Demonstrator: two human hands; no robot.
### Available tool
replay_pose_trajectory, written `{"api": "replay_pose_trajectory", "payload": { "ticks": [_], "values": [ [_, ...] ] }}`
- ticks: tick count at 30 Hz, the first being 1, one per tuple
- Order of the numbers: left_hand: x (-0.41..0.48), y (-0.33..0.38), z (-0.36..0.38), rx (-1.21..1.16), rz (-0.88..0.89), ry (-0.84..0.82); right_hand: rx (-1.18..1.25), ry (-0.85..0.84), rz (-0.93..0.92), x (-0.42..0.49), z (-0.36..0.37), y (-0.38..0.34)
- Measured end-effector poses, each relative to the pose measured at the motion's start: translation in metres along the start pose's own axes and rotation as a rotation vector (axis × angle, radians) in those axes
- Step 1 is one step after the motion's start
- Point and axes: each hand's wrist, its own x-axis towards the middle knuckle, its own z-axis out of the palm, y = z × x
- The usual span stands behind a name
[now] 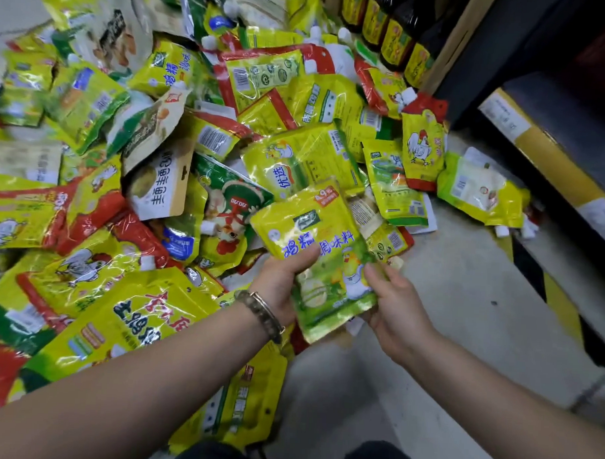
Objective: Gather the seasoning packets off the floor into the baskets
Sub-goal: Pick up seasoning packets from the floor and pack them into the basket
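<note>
Yellow-green glossy foil packet (322, 254), flat and crinkled, blue Chinese lettering 鸡精调味料 across its face and a red "4.9" tag at the top corner, held above the grey floor (446, 303), long axis tilted from near-right to far-left, top edge pointing away. Left hand (281, 290) closed on its left edge, thumb over the print, metal bangle (262, 312) at the wrist; right hand (396, 308) pinching the lower right edge. Heaped behind on the floor, more shiny seasoning packets (124, 195), yellow, red and green, some with white spouts, rooster drawings and barcodes; brown bottles (387, 29) with yellow labels far beyond.
</note>
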Motion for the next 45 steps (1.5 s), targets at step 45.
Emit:
{"api": "replay_pose_trajectory", "payload": {
  "ticks": [45],
  "values": [
    [0.0, 0.014, -0.021, -0.047, -0.091, 0.136, -0.239, -0.119, 0.044, 0.011, 0.005, -0.003]
  ]
}}
